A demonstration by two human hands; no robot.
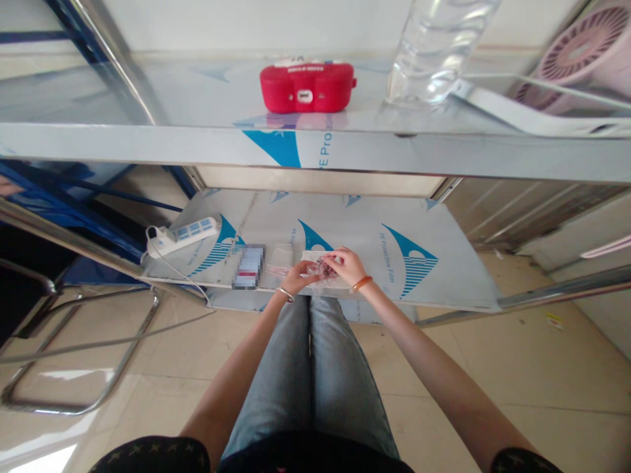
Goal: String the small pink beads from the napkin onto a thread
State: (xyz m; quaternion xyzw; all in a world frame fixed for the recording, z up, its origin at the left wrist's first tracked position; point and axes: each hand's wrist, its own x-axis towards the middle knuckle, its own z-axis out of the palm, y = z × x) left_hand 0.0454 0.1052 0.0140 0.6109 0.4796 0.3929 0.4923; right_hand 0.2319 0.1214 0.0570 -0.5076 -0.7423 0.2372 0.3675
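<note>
With the fingers of my left hand (297,280) I pinch the near-left side of a small clear packet (326,269) of dark reddish bits, and my right hand (351,265) grips it from the other side, fingertips bunched over the bits; their exact hold is too small to tell. The packet is between my hands, near the front edge of the lower shelf (340,213), above a pale sheet (309,255). Left of my hands lie clear plastic pieces (280,255), a blurred-out flat device (249,266) and, farther off, a white power strip (197,231).
</note>
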